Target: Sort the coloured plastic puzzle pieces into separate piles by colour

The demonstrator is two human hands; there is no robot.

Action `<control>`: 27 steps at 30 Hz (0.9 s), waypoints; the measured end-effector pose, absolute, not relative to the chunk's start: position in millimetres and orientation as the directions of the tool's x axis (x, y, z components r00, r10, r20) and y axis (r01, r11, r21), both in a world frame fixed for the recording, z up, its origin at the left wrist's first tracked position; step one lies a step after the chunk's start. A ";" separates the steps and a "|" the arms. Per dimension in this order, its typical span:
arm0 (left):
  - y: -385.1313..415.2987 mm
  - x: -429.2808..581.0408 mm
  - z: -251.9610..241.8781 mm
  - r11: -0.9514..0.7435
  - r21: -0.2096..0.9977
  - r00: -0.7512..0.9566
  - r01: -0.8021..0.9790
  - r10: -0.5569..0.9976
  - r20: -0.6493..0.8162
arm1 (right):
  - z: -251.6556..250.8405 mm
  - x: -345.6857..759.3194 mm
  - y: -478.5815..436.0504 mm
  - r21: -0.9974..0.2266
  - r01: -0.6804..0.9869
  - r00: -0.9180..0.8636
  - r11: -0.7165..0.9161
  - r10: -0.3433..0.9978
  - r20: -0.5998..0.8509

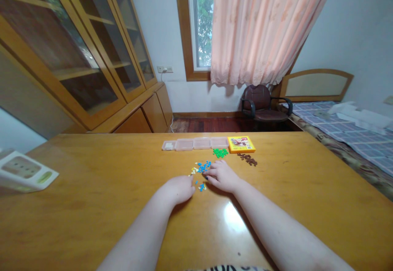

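The left hand [179, 189] and the right hand [221, 176] curl low, close by tiny blue plastic pieces [202, 166] on the wooden table [92, 181]. I cannot tell if they hold any. Green pieces [220, 152] and a clear plastic box [193, 143] lie just past them.

A glass-fronted wooden cabinet [92, 46] fills the upper left, daylight comes through a window [202, 21] beside a peach curtain [264, 29], and a dark office chair [260, 103] stands near a bed [344, 132] on what looks like a wooden floor [208, 125].
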State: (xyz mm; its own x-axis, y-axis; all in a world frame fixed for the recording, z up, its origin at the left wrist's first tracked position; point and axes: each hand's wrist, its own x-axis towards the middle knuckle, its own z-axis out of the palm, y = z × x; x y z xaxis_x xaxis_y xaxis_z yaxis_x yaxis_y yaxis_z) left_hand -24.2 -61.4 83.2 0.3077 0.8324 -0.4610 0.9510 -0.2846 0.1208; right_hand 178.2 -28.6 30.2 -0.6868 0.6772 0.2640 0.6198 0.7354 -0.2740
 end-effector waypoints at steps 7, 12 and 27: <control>-75.0 -10.3 94.1 -0.357 0.165 0.390 0.919 0.764 -0.514 | 29.4 177.7 -30.9 -0.322 0.404 -0.818 0.856 0.496 0.291; -77.0 -4.2 94.7 -0.339 0.158 0.370 0.928 0.778 -0.507 | 30.7 175.4 -30.8 -0.271 0.494 -0.789 0.826 0.557 0.259; -93.7 -1.8 97.3 -0.324 0.146 0.352 0.935 0.789 -0.503 | 29.8 175.8 -31.1 -0.338 0.366 -0.837 0.867 0.466 0.288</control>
